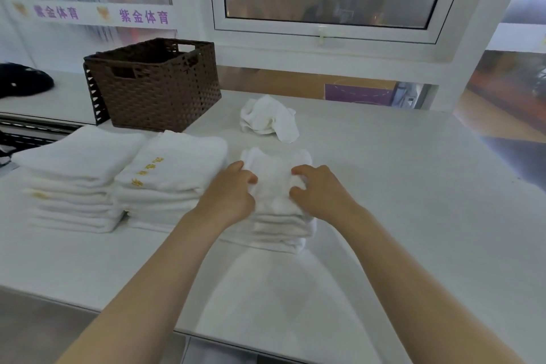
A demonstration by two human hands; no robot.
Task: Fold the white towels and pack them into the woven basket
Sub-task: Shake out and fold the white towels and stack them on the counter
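Both hands, left (233,192) and right (317,190), are gripping the top towel (273,183) with curled fingers; the basket (153,83) is sitting behind on the table (399,186).

Table (413,186): open surface right of centre stack (280,227) | Left: two folded towel stacks (118,186) touching, block approach | Rear left: woven basket (153,86), mouth unobstructed | Rear centre: crumpled towel (267,118), gap to basket passable.
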